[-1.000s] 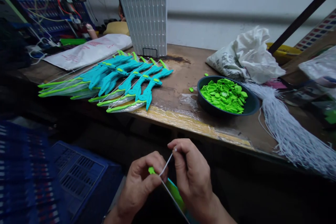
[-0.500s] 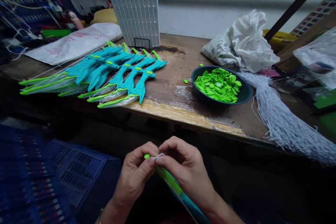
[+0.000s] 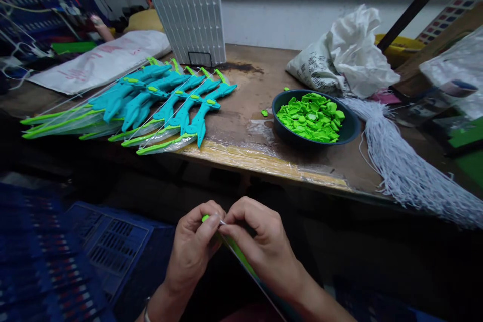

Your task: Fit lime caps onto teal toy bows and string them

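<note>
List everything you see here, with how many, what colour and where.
Flat worktable: one, brown, across the middle
Curved plastic bows: several overlapping, teal and green, table's left
Round bowl: one, dark, table's right
Small plastic pieces: a heap, bright green, in the bowl; two loose nearby
Long string bundle: one, whitish, right of the bowl
Flat printed sack: one, white, back left
Crumpled printed sack: one, white, back right
Ribbed panel: one, grey, table's back
Slatted plastic crate: at least one, blue, lower left
Held narrow piece: one, green and teal, lower centre
Left hand: one, bare, at the piece's tip
Right hand: one, bare, beside it
</note>
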The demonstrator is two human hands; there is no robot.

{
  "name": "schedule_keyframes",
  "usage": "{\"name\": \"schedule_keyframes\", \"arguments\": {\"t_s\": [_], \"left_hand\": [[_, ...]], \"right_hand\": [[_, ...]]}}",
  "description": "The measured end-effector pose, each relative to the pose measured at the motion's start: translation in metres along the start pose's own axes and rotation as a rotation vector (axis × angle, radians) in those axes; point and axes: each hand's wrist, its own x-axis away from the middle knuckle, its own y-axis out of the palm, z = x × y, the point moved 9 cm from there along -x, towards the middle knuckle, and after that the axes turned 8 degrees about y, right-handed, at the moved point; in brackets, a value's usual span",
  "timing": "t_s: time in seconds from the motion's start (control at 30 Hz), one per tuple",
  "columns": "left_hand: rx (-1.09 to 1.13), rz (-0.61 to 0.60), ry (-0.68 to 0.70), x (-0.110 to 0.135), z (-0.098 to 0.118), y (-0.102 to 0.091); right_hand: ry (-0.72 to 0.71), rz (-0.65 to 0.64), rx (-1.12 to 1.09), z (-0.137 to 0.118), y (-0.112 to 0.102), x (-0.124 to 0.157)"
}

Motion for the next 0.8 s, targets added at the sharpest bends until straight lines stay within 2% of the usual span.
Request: {"name": "schedule_keyframes", "arguments": {"t_s": [0.1,0.23,0.4,0.5,0.67,0.8], "left_hand": [[0.008,-0.019,-0.024,-0.002,-0.002,0.002],[0.098,-0.107,-0.109,-0.004,-0.006,0.007],[0.052,-0.167,-0.095,-0.005,-0.002,0.008],[0.021,-0.135,-0.072,-0.004,0.001,0.007],[-0.025,-0.148,-0.048,-0.005,0.003,0.008],[-0.005,-0.205,-0.035,-0.003,0.003,0.011]], "right_hand": [[-0.088,-0.009,0.078,-0.011,0.000,0.004],[-0.251,-0.011,0.107,-0.025,0.002,0.008],[-0.343,0.071,0.191,-0.027,0.004,0.014],[-0.280,0.069,0.174,-0.024,0.004,0.014],[-0.050,0.055,0.059,-0.014,-0.005,0.009],[-0.069,0.061,0.071,-0.017,-0.007,0.010]]}}
